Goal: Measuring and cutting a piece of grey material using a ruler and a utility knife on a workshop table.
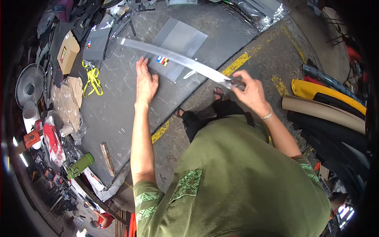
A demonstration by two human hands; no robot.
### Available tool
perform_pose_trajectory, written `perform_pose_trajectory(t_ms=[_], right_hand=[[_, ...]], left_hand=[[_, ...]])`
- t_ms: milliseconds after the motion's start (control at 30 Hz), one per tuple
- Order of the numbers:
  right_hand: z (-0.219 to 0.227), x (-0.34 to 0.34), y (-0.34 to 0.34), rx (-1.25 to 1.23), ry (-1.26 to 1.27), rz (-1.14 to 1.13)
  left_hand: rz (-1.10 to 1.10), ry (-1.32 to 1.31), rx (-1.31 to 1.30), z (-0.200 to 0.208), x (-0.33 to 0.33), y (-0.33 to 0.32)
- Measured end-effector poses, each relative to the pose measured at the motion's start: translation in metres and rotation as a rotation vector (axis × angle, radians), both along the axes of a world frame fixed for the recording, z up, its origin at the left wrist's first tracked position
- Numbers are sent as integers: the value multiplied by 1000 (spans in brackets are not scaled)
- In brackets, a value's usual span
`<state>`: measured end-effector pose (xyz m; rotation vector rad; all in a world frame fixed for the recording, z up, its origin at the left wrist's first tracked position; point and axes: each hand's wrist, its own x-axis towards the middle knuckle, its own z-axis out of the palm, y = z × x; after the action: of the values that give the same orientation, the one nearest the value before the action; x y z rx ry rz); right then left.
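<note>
My right hand is closed around the dark end of a long, pale, flat strip, which may be a ruler or a blade; I cannot tell which. The strip slants up and left over the table, slightly smeared. Fingers outstretched, my left hand is at the left side of a grey sheet with a translucent panel, below the strip; whether it touches the sheet I cannot tell. A small multicoloured patch shows on the sheet. A small white piece lies at the sheet's near right.
The dark table holds a yellow strap, a cardboard box, a grey folded piece and a worn wooden stick. A fan stands at left. Rolls of material, one yellow, lie at right. Someone in red is lower left.
</note>
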<state>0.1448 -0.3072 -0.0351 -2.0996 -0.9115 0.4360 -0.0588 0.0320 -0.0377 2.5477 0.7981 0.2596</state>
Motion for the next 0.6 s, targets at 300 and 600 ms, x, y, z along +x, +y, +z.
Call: perform_pose_trajectory(t_ms=[300,600], right_hand=[[-8,33,-30,-57,66,-183],[-9,13,-24,56,180,-269]], left_hand=[[-43,269,296,13,14,-35],[37,105,100,21,11,-24]])
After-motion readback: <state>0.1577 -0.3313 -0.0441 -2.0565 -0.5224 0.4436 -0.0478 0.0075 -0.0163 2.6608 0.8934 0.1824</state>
